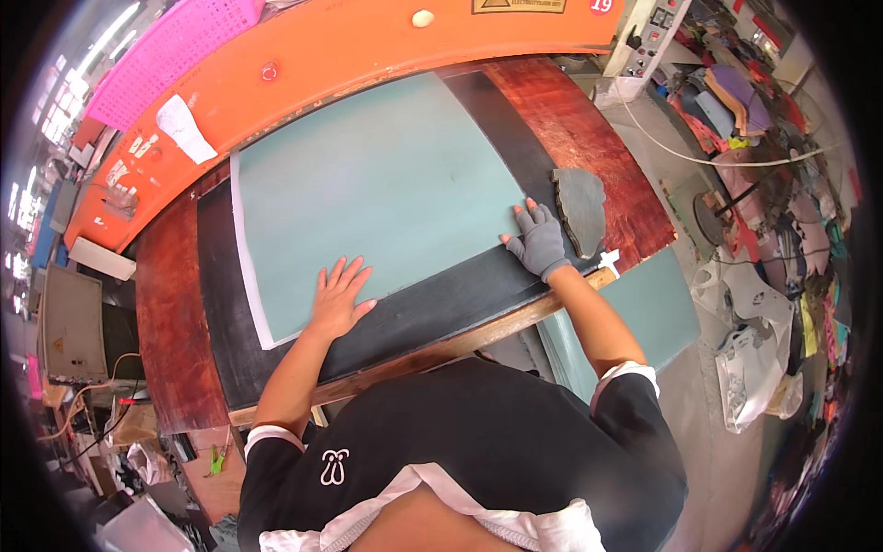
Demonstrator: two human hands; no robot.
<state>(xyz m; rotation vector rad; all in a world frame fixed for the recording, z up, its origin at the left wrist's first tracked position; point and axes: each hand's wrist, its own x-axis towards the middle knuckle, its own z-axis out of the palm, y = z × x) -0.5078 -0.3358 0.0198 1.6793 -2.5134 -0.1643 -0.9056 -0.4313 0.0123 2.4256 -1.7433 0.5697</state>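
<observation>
A large pale green sheet (377,184) lies flat on a black board (441,299), with a white layer (246,267) showing along its left edge. My bare left hand (340,296) rests on the sheet's near left part, fingers spread. At the sheet's near right corner is my right hand (538,241), in a grey glove with bare fingertips. Its fingers are apart and touch the sheet's edge; nothing is gripped. Just right of this hand lies a dark grey, ragged-edged flat piece (580,212).
Beyond the red-brown worktable (589,120) stands an orange machine beam (349,55) with a pink plastic basket (170,60) on top. More green sheets (644,308) hang or lie below at the right. Coloured scraps (727,106) pile up on the far right. A control post (648,37) stands behind.
</observation>
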